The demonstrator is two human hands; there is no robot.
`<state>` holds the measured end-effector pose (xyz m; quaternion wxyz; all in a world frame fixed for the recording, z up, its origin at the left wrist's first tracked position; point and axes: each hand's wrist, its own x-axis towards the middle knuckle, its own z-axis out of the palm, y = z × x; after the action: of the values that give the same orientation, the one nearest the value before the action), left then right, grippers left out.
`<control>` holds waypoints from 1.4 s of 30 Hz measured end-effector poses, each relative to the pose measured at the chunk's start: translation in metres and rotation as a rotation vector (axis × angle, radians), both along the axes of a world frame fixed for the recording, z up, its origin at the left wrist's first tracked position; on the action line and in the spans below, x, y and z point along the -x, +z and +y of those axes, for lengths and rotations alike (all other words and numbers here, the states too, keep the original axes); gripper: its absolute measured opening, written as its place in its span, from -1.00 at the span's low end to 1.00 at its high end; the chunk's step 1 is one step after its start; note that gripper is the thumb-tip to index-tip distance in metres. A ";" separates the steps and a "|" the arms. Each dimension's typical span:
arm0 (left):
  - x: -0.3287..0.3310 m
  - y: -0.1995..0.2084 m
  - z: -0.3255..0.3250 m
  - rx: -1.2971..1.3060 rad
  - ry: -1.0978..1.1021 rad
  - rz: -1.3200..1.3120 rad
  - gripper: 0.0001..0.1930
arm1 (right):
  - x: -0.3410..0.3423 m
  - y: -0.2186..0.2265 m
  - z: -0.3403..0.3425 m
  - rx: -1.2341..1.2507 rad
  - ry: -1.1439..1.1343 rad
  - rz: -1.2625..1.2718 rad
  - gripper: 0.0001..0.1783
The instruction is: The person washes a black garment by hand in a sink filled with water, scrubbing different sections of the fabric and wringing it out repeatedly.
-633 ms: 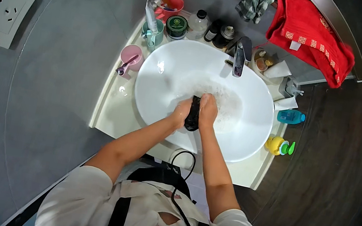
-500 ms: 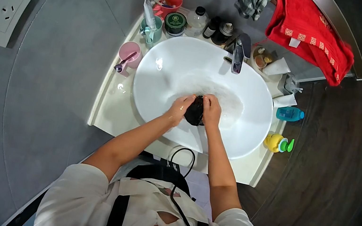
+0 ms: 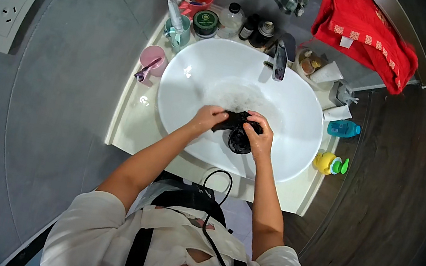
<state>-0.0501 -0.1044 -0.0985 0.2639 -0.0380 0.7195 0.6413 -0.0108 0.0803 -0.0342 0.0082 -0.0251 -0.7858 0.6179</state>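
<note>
A wet black cloth item (image 3: 240,141), its exact kind hard to make out, is held between my hands over the white oval sink (image 3: 180,127). My left hand (image 3: 207,119) pinches its left end between thumb and fingers. On the other side my right hand (image 3: 260,138) grips the bunched part, fingers curled over its top. The cloth is stretched between the two hands, with a rounded, folded part hanging toward me. Foamy water lies in the basin just beyond it. The chrome faucet (image 3: 281,60) stands at the far rim.
Left of the sink are a pink cup (image 3: 153,59) and a teal cup (image 3: 178,37). Behind it stand a dark green jar (image 3: 205,23) and a clear bottle (image 3: 232,20). A blue bottle (image 3: 343,129) and a yellow pump bottle (image 3: 327,163) line the right. A red towel (image 3: 364,37) hangs back right.
My hands have moved apart, the right one to the right. The black cloth, bunched between them before, is now spread out sideways, and more foam shows in the basin.
</note>
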 end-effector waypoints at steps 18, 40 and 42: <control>0.057 0.013 -0.005 0.296 0.259 0.692 -0.71 | 0.034 -0.033 0.091 -0.923 0.212 -0.375 -0.35; -0.003 -0.043 0.000 -0.361 0.704 -0.506 -0.77 | 0.018 -0.106 0.005 -1.000 0.404 -0.211 -0.57; -0.003 -0.050 -0.003 -0.412 0.692 -0.502 -0.73 | 0.017 -0.115 0.018 -0.887 0.095 -0.066 -0.51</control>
<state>-0.0471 -0.1070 -0.1482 0.2025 -0.3762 0.4362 0.7920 -0.0283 0.0978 -0.1495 -0.0353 -0.0027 -0.9750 0.2195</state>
